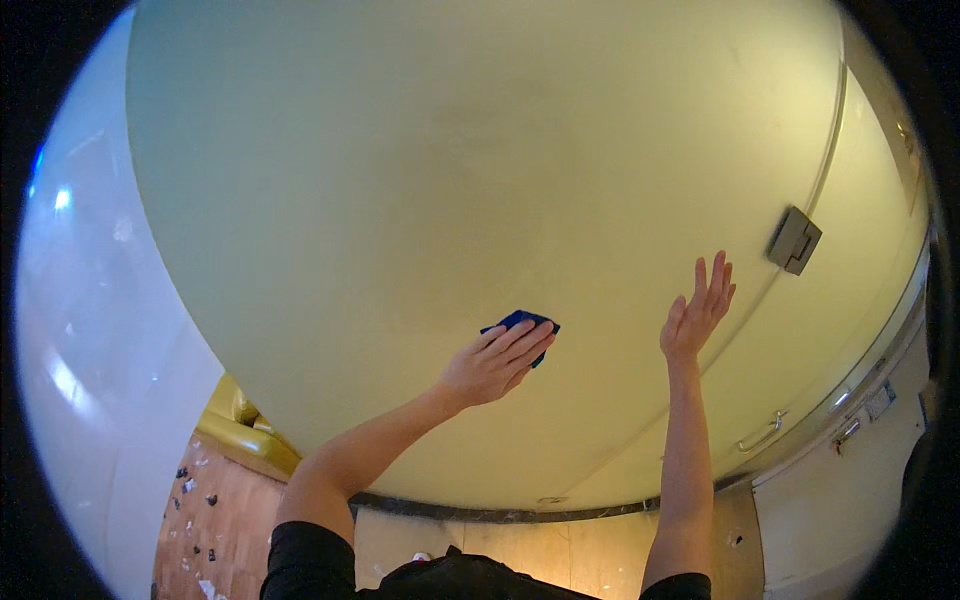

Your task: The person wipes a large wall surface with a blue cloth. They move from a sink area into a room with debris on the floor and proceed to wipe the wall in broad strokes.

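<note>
Under the fingers of my left hand (pixel 499 360) lies a folded dark blue cloth (pixel 521 320), pressed against a large frosted glass panel (pixel 420 225). The cloth's upper edge and a lower corner show past the fingers; the rest is hidden beneath them. To the right, my right hand (pixel 697 311) is raised in front of the same panel with its fingers somewhat apart and holds nothing. Whether it touches the glass I cannot tell. A metal glass-door hinge (pixel 795 240) sits up and right of that hand, across the seam between two panes.
At lower right a metal handle (pixel 761 436) is fixed on the glass. A dark sill (pixel 480 513) runs along the panel's foot. On the left stand a glossy white wall (pixel 82 300) and a yellow sofa (pixel 244 439). Small scraps litter the wooden floor (pixel 232 517).
</note>
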Demonstrator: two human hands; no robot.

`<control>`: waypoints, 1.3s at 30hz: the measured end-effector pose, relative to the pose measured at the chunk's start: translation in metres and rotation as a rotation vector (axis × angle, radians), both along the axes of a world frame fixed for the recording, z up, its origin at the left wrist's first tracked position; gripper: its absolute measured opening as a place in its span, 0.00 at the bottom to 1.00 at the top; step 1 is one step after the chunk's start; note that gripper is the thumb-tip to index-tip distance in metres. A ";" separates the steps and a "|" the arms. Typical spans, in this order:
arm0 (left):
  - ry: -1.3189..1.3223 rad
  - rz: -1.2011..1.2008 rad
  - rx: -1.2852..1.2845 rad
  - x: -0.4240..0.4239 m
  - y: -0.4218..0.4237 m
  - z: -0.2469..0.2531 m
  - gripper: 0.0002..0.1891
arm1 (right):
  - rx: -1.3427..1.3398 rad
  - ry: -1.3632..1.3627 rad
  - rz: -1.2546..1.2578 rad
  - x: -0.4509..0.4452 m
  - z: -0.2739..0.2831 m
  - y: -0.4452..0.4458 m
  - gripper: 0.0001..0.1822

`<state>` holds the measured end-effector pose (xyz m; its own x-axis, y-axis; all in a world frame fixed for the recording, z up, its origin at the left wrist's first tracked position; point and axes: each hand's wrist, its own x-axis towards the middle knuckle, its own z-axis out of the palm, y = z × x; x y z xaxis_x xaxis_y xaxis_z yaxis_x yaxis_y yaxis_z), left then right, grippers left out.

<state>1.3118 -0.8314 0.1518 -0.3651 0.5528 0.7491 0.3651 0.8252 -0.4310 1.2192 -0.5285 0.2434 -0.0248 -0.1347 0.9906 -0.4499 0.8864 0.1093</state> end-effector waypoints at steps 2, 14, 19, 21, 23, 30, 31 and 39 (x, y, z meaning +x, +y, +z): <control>-0.047 -0.065 -0.001 0.000 -0.013 0.003 0.28 | -0.002 0.005 -0.024 -0.001 -0.002 0.000 0.29; 0.062 0.164 0.524 0.016 -0.045 0.039 0.35 | -0.024 -0.025 0.012 -0.001 -0.010 0.000 0.28; 0.016 0.281 0.441 0.005 -0.015 -0.102 0.36 | 0.034 -0.042 0.049 -0.001 -0.012 0.009 0.28; 0.055 0.306 0.467 0.006 -0.020 -0.097 0.36 | 0.054 -0.050 0.072 -0.002 -0.016 0.012 0.28; 0.125 0.282 0.630 -0.005 -0.025 -0.050 0.35 | 0.095 -0.076 0.073 -0.001 -0.022 0.023 0.29; 0.440 0.305 0.850 -0.010 -0.011 0.105 0.34 | 0.129 -0.165 0.145 0.007 -0.018 0.029 0.31; 0.443 0.300 0.835 -0.013 0.000 0.102 0.34 | 0.134 -0.171 0.155 0.007 -0.017 0.030 0.31; 0.147 0.286 0.505 -0.025 0.117 -0.009 0.39 | 0.227 -0.212 0.236 0.005 -0.017 0.041 0.33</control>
